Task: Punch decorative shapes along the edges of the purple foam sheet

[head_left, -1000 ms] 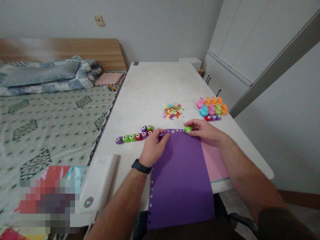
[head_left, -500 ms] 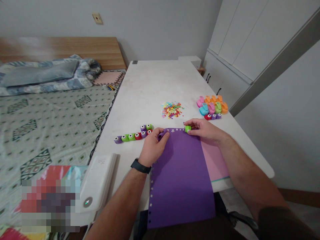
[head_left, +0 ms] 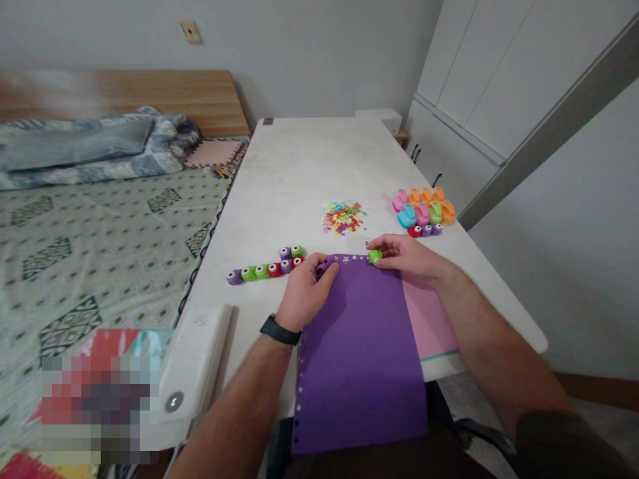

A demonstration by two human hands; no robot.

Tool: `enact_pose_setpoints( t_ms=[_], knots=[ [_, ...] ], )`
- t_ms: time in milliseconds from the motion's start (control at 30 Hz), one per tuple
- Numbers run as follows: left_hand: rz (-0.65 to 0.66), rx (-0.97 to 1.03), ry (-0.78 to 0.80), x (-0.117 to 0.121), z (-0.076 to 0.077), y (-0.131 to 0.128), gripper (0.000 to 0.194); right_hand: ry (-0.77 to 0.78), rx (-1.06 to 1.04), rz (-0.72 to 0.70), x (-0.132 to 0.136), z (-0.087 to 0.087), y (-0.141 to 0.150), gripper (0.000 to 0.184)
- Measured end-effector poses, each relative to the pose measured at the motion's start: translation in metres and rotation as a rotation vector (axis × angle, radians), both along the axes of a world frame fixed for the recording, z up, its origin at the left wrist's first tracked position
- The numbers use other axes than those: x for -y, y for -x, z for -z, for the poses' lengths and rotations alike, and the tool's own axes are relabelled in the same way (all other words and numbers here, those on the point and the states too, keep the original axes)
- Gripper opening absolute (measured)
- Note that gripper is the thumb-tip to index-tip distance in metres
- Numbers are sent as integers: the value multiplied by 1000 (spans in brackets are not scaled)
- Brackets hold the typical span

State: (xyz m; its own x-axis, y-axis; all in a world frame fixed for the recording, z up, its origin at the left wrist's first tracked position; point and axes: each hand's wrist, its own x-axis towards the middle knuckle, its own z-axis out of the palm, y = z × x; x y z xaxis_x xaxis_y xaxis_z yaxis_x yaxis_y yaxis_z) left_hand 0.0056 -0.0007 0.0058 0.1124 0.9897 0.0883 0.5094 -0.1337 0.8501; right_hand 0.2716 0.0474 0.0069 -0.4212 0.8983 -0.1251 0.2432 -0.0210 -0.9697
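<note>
A purple sheet (head_left: 364, 346) with small shaped holes along its top and left edges hangs over the front edge of the table. My left hand (head_left: 310, 285) pinches its top left corner, which curls up between thumb and fingers. With my right hand (head_left: 407, 258) I grip a small green craft punch (head_left: 375, 257) set on the sheet's top edge, right of a row of punched shapes. A tiny purple bit (head_left: 367, 243) shows by my right fingertips. Under my right forearm lies a pink sheet (head_left: 429, 316), partly covered by the purple one.
Small craft punches (head_left: 262, 271) line up left of my left hand. Larger colourful punches (head_left: 422, 211) are grouped at the right edge. Beyond the sheet is a pile of confetti (head_left: 343, 217). A white device (head_left: 194, 362) stands at the table's front left, beside the bed (head_left: 120, 246).
The view has shifted slightly. Both hands keep their grip on the sheet and the green punch, with hardly any visible movement. The light on the white device's round button no longer shows green.
</note>
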Motion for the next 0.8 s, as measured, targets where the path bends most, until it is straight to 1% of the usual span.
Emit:
enact_pose_setpoints(
  t_ms=[233,567,700,800],
  knots=[
    [-5,3,-5,1,0,-1,27,16,-23,46,-1,6,3,42],
    [-16,1,9,0,0,-1,27,44,-31,92,0,4,8,39],
    [-26,-28,-2,1,-1,-1,28,37,-27,72,-1,6,7,38],
    [-48,-62,-50,1,-1,0,30,26,-24,60,-2,7,7,38]
  ],
)
